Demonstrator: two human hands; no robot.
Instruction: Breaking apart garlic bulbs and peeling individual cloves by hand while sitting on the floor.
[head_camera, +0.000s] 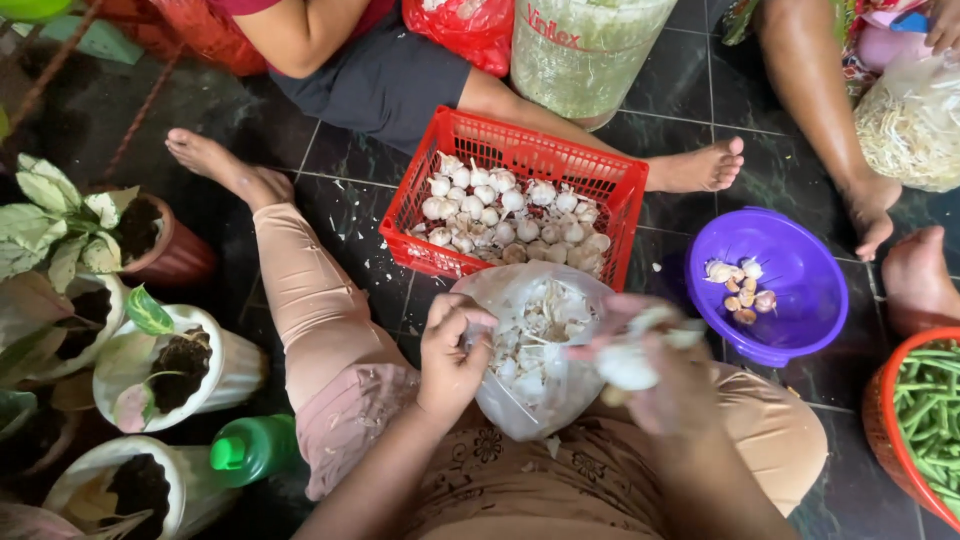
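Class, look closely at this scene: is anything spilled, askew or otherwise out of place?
A few pale garlic skin scraps lie loose on the person's lap below the clear bag. The right hand is blurred. Nothing else stands out.

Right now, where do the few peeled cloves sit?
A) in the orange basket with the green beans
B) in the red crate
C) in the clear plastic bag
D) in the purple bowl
D: a small cluster of peeled cloves lies inside the purple bowl, while the red crate holds whole garlic bulbs and the clear plastic bag holds papery skins.
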